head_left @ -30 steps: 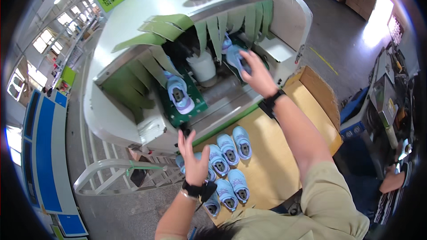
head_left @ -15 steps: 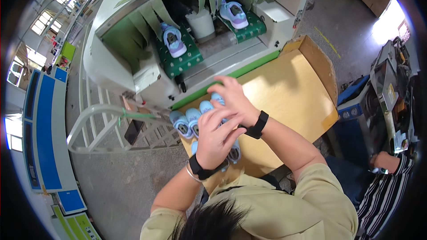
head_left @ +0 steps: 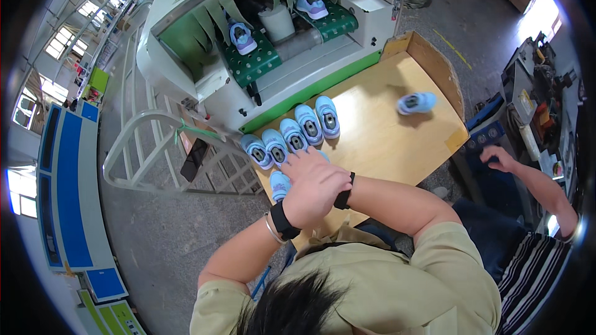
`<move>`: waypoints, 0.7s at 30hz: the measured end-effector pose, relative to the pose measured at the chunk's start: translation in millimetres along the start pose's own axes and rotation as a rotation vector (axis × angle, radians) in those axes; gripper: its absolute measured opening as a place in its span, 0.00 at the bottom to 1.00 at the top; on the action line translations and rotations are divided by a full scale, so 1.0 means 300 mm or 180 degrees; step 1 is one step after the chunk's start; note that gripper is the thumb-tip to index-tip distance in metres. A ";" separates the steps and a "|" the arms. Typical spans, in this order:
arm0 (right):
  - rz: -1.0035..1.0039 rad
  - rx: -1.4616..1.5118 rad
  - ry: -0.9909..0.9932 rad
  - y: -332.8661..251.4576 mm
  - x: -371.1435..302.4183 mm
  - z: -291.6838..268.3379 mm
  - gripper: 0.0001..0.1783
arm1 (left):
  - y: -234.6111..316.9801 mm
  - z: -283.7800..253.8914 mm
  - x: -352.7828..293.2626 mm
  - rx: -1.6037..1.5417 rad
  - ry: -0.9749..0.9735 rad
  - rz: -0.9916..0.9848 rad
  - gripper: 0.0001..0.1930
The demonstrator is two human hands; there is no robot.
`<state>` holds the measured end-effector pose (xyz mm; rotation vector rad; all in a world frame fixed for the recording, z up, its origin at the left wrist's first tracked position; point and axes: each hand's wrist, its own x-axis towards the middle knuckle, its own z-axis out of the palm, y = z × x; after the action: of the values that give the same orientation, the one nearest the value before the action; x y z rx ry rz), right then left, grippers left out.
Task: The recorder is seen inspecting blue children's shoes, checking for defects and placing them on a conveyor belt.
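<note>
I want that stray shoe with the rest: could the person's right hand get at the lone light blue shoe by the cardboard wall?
Probably yes: the bare wooden tabletop between the right hand and the lone light blue shoe holds nothing.

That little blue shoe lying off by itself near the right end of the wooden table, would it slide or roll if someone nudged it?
The lone blue shoe lies on the smooth wooden table, so it would probably slide, not roll. It looks child-sized and soft, so likely light and slightly squashy. It seems to lie partly on its side, so a push might flip it.
</note>
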<state>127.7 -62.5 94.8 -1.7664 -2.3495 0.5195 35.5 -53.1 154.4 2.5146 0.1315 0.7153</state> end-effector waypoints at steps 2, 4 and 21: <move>-0.0064 0.0156 0.0034 -0.033 -0.030 0.020 0.16 | 0.008 0.003 -0.002 -0.0101 -0.0045 -0.0570 0.05; -0.0215 0.0435 0.0067 -0.050 -0.060 0.049 0.15 | 0.007 0.010 0.002 -0.0471 -0.0088 -0.1364 0.05; -0.0511 0.0255 0.0944 -0.008 -0.114 0.108 0.19 | 0.069 -0.069 0.013 -0.0841 -0.0151 -0.1055 0.06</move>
<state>124.7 -101.5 68.5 -1.4881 -2.2050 0.2997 27.3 -60.6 181.7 2.1842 0.3994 0.5011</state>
